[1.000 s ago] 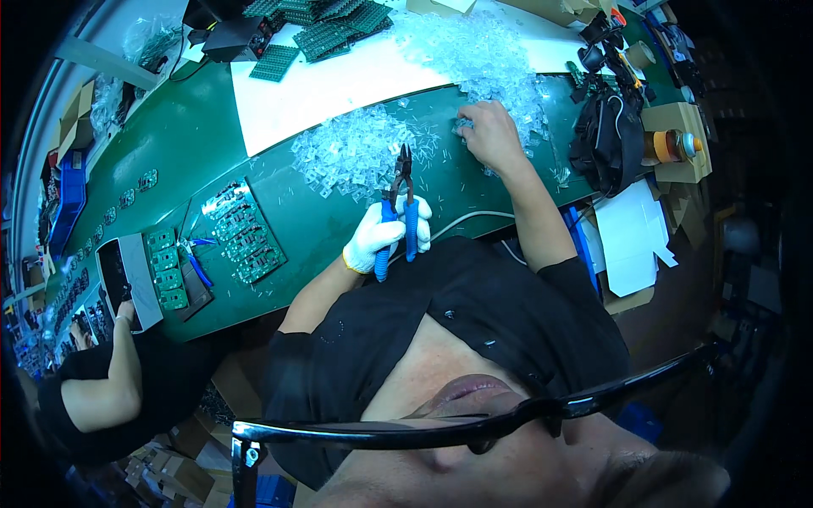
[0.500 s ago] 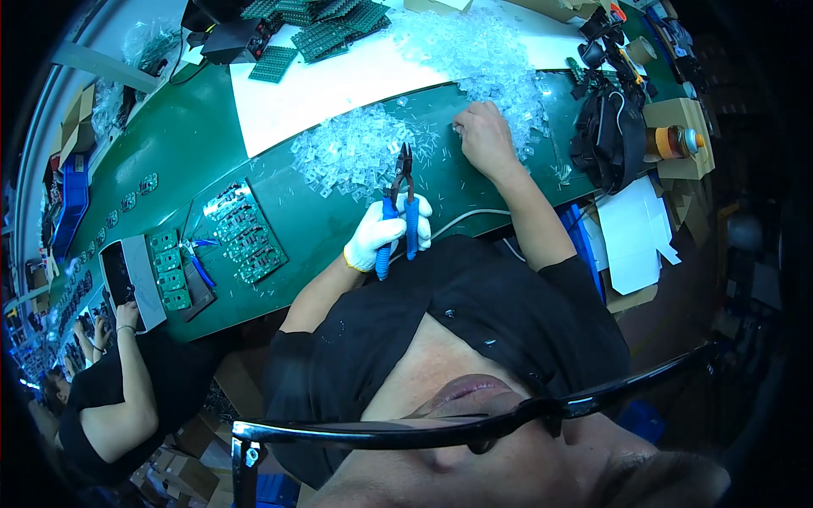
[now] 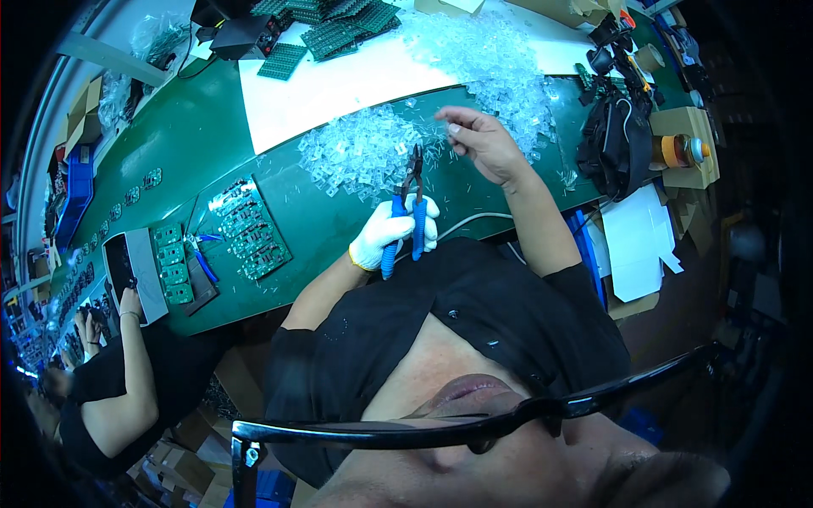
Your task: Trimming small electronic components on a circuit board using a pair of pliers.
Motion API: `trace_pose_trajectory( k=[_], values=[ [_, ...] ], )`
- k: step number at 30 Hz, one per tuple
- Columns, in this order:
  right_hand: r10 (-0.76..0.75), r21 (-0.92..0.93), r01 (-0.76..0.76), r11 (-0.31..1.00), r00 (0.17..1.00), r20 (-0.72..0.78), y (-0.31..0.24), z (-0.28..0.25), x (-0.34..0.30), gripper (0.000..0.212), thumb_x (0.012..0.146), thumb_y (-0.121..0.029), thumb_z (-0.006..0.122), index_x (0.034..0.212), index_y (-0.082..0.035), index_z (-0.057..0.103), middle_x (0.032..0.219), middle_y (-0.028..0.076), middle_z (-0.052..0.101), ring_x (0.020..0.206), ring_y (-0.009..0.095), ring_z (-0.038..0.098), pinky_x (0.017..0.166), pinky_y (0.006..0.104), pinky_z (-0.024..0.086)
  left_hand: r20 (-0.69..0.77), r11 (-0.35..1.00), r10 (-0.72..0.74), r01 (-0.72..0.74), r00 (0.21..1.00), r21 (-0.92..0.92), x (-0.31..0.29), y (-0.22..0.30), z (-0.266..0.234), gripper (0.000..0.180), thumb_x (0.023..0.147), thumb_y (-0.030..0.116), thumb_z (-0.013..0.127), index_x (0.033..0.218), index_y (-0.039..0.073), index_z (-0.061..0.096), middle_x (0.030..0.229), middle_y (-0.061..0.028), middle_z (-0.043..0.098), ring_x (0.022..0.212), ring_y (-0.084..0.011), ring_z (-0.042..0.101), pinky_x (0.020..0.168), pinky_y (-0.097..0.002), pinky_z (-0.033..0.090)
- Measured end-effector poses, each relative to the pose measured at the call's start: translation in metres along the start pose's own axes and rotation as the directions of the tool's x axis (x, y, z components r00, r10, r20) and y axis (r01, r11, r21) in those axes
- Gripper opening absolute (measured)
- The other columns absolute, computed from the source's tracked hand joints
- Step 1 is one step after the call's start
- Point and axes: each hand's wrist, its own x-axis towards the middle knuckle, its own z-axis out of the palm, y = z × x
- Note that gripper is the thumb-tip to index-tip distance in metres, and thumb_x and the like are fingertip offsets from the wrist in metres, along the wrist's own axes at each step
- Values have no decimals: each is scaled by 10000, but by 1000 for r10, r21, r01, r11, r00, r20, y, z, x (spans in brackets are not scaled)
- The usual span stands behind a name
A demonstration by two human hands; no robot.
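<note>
My left hand (image 3: 373, 239), in a white glove, is closed round blue-handled cutting pliers (image 3: 419, 224). Their dark jaws point away from me and look slightly apart. My bare right hand (image 3: 489, 148) hovers past the pliers' tips on the right, index finger stretched leftward and thumb apart; nothing shows in it. Below its fingertips lie thin clear slivers (image 3: 434, 144). A heap of small clear plastic pieces (image 3: 356, 152) sits left of the pliers. Behind my right hand spreads a larger heap of similar clear pieces (image 3: 474, 55).
A board of green circuit boards (image 3: 250, 229) lies left on the green table (image 3: 203, 110), beside blue-handled pliers (image 3: 203, 258) and a grey box (image 3: 140, 279). Stacked green panels (image 3: 339, 34) stand at the back. Right are a black bag (image 3: 610, 144) and a bottle (image 3: 677, 151). A co-worker (image 3: 118, 406) sits left.
My right hand has come leftward from the edge of the large heap towards the pliers, and its fingers have spread from a curled pose. The left hand keeps its hold on the pliers.
</note>
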Motion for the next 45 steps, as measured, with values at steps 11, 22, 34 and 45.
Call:
trace_pose_trajectory(
  k=[11, 22, 34, 45],
  values=[
    [94, 415, -112, 903, 993, 64, -5, 34, -17, 151, 1085, -87, 666, 1217, -13, 666, 1129, 127, 751, 929, 146, 718, 731, 263, 556, 4, 1000, -22, 22, 1000, 12, 2, 3, 10, 718, 926, 405, 831, 1433, -39, 584, 1119, -147, 767, 1007, -285, 772, 894, -405, 615],
    [45, 218, -41, 975, 999, -14, -7, 41, -25, 181, 1075, -139, 719, 1212, -29, 678, 1007, 48, 718, 856, 97, 678, 713, 230, 536, -1, 999, -14, 14, 1000, 29, 2, 3, 8, 714, 931, 401, 828, 1440, -35, 583, 1124, -131, 764, 1018, -267, 765, 906, -403, 612],
    [-46, -50, 42, 998, 996, -82, -9, 52, -30, 146, 1040, -95, 742, 1147, 2, 720, 958, 23, 709, 803, 81, 671, 650, 228, 532, -93, 994, -31, 40, 995, 99, -1, 11, 22, 558, 977, 336, 788, 1363, -29, 617, 1039, -119, 753, 907, -233, 758, 801, -364, 613],
    [-7, -74, -2, 997, 993, -116, 6, 46, -13, 155, 1034, -68, 721, 1171, 4, 718, 987, 31, 725, 799, 76, 666, 660, 226, 532, 10, 991, 121, -120, 993, -59, -2, 9, 15, 618, 936, 395, 834, 1313, -39, 610, 1000, -154, 755, 871, -264, 765, 794, -397, 632]
  ],
)
